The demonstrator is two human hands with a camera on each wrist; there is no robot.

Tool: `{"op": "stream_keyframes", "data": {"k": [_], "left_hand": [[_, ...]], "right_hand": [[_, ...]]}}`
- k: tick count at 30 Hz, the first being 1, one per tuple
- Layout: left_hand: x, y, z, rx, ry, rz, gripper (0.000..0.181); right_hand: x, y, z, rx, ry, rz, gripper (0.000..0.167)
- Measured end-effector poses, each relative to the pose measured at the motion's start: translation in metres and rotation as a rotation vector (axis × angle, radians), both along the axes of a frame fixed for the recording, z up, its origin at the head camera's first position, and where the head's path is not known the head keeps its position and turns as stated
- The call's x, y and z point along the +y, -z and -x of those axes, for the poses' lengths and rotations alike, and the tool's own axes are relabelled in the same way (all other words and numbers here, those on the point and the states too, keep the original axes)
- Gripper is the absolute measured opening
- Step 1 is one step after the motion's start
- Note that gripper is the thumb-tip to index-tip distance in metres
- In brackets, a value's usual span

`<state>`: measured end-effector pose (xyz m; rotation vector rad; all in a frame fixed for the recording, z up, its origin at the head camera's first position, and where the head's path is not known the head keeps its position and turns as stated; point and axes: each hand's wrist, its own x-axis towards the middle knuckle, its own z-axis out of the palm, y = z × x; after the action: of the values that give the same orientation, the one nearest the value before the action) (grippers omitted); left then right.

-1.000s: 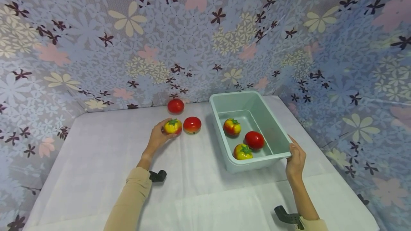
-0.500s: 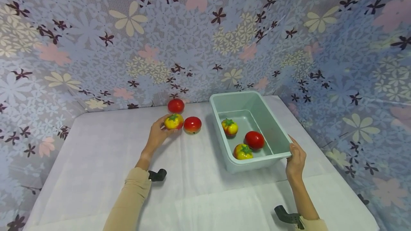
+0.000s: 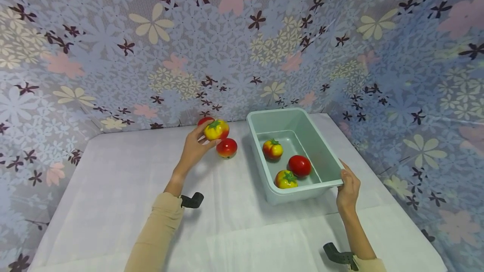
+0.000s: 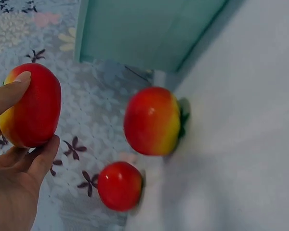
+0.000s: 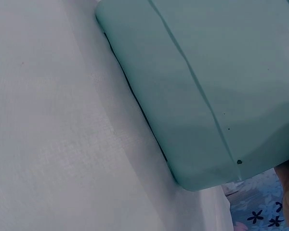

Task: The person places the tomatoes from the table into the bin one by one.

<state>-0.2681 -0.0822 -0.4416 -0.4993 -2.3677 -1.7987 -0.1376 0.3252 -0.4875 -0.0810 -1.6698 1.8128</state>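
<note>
My left hand [image 3: 195, 145] holds a red-and-yellow toy tomato [image 3: 217, 130] with a green leafy top, thumb and fingers on its sides; the left wrist view shows this tomato [image 4: 36, 106] raised off the table. Just below it on the cloth sits a red tomato [image 3: 227, 148]. A second red tomato [image 3: 205, 121] lies behind, partly hidden by the hand. On the right, my right hand [image 3: 348, 189] grips the near right corner of a pale green plastic bin [image 3: 261, 167]. Inside are two red-and-yellow tomatoes [image 3: 272, 149] and a red one [image 3: 300, 166].
A white cloth [image 3: 227, 238] covers the table. Flower-patterned fabric [image 3: 211, 53] rises behind it and along both sides. The bin's outer wall [image 5: 192, 96] fills much of the right wrist view. Each wrist carries a black mount [image 3: 193, 200].
My left hand has lifted the tomato and carried it up and right, now partly covering the rear red one. A tomato in the bin rocked left and back. My right hand stays put.
</note>
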Motion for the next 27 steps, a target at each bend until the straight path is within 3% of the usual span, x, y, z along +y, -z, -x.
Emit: {"op": "stream_keyframes", "data": {"k": [10, 19, 27], "left_hand": [[0.026, -0.017, -0.002, 0.027, 0.048, -0.127, 0.061], [0.055, -0.029, -0.006, 0.04, 0.142, -0.152, 0.062], [0.081, -0.064, -0.031, 0.084, 0.192, -0.095, 0.061]], "right_hand": [[0.001, 0.0, 0.001, -0.005, 0.008, -0.001, 0.046], [0.0, 0.002, 0.001, -0.009, 0.02, -0.032, 0.046], [0.0, 0.001, 0.0, -0.004, 0.016, -0.006, 0.045]]}}
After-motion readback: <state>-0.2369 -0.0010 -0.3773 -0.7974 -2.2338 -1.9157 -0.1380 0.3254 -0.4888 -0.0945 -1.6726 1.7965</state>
